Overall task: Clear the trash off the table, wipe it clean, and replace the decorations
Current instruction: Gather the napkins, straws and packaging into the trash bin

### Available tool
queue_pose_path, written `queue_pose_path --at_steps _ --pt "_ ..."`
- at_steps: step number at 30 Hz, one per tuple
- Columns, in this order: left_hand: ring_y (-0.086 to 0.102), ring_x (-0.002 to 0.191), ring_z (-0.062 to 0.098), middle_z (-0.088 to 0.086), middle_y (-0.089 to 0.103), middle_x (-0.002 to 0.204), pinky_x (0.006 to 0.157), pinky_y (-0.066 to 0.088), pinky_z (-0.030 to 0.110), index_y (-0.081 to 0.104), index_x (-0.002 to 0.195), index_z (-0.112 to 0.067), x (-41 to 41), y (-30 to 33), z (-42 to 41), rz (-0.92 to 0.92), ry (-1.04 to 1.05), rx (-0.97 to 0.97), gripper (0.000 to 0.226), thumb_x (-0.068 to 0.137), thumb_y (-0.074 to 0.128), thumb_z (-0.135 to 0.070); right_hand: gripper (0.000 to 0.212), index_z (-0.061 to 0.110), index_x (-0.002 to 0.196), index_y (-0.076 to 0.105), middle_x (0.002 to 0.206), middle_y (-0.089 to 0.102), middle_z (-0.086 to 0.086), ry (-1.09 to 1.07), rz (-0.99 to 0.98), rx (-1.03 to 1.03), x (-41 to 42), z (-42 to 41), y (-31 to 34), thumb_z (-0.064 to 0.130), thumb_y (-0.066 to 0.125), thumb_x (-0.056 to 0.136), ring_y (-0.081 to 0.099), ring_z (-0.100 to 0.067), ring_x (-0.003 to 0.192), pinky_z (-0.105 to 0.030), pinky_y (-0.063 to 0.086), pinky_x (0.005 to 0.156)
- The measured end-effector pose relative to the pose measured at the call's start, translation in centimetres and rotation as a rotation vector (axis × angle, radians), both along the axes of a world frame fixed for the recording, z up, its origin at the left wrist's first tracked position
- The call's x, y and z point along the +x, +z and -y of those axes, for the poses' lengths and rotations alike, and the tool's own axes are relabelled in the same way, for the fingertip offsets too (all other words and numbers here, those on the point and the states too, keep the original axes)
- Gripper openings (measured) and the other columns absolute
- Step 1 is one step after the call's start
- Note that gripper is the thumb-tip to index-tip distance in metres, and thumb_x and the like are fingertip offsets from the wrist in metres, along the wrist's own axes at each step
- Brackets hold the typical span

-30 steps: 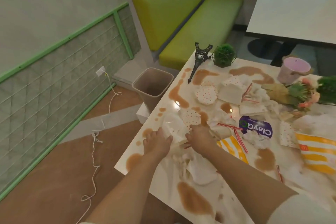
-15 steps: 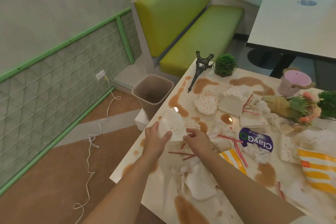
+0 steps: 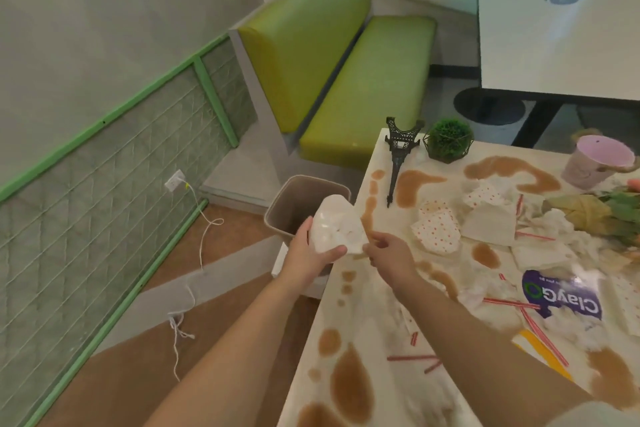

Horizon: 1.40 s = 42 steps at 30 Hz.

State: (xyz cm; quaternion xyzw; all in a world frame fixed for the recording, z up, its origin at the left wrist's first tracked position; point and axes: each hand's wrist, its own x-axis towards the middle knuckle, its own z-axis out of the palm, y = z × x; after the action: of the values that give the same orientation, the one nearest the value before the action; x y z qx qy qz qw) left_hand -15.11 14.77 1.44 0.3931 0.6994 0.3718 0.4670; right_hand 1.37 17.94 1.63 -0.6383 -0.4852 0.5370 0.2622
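- I see the beige trash bin (image 3: 304, 204) on the floor just beside the table (image 3: 349, 329) edge; its inside is in shadow and I cannot tell what it holds.
- A pink bucket (image 3: 597, 161) lies tipped at the table's far right, its contents hidden.
- My left hand (image 3: 306, 253) grips a crumpled white wrapper (image 3: 337, 227), thumb curled under it, held over the bin's near rim.
- My right hand (image 3: 389, 251) pinches the wrapper's lower right corner with curled fingers.
- Half a second ago the wrapper was above the tabletop; it has since shifted left, off the table and toward the bin.
- Polka-dot papers (image 3: 438, 227), red straws (image 3: 512, 303) and brown spills (image 3: 351, 383) remain on the table.
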Motion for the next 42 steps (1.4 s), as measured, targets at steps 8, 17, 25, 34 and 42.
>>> queue_pose_path --at_steps 8,17,25,34,42 --pt "0.038 0.136 0.025 0.003 0.039 0.149 0.106 0.038 0.037 0.028 0.149 -0.016 -7.6 -1.0 -6.5 -0.173 0.066 -0.051 0.095 0.073 0.085 -0.022 0.038 0.017 0.137 0.054 0.130 0.058 -0.005 -0.021 0.050 0.012 -7.4 -3.9 -1.0 0.018 0.050 0.099 0.056 -0.018 0.109 -0.021 0.041 0.078" --pt "0.043 0.129 0.028 0.004 0.037 0.146 0.105 0.043 0.049 0.031 0.146 -0.023 -10.7 -4.9 -12.7 -0.315 0.041 -0.125 0.095 0.069 0.086 -0.037 0.033 0.020 0.132 0.055 0.112 0.059 0.001 -0.103 0.126 -0.014 -8.6 -7.3 -3.5 0.017 0.048 0.100 0.053 -0.011 0.088 -0.010 0.033 0.055" --pt "0.046 0.126 0.028 0.006 0.048 0.140 0.107 0.039 0.041 0.047 0.140 -0.023 -9.9 -7.1 -12.6 -0.505 -0.161 -0.182 0.059 0.088 0.064 -0.045 0.031 0.020 0.128 0.058 0.114 0.059 0.001 -0.192 0.175 0.009 -6.3 -7.1 -3.8 0.020 0.049 0.099 0.053 -0.013 0.096 -0.023 0.041 0.079" --pt "0.059 0.097 0.012 -0.009 0.065 0.106 0.080 0.046 0.031 0.065 0.109 -0.026 -1.3 -4.3 -10.5 -0.410 -0.382 -0.046 0.026 0.098 0.049 -0.042 0.016 0.019 0.108 0.064 0.094 0.060 0.006 -0.341 0.126 0.043 -1.7 -5.2 -1.7 0.021 0.060 0.093 0.053 -0.003 0.076 -0.018 0.039 0.058" --pt "0.059 0.096 0.011 -0.008 0.066 0.109 0.081 0.046 0.027 0.064 0.111 -0.025 6.5 -3.2 -11.0 -0.259 -0.469 -0.083 0.022 0.096 0.055 -0.039 0.020 0.010 0.095 0.061 0.087 0.062 -0.001 -0.418 0.281 0.057 5.1 -5.4 -0.9 0.026 0.050 0.098 0.055 -0.016 0.075 -0.023 0.035 0.050"
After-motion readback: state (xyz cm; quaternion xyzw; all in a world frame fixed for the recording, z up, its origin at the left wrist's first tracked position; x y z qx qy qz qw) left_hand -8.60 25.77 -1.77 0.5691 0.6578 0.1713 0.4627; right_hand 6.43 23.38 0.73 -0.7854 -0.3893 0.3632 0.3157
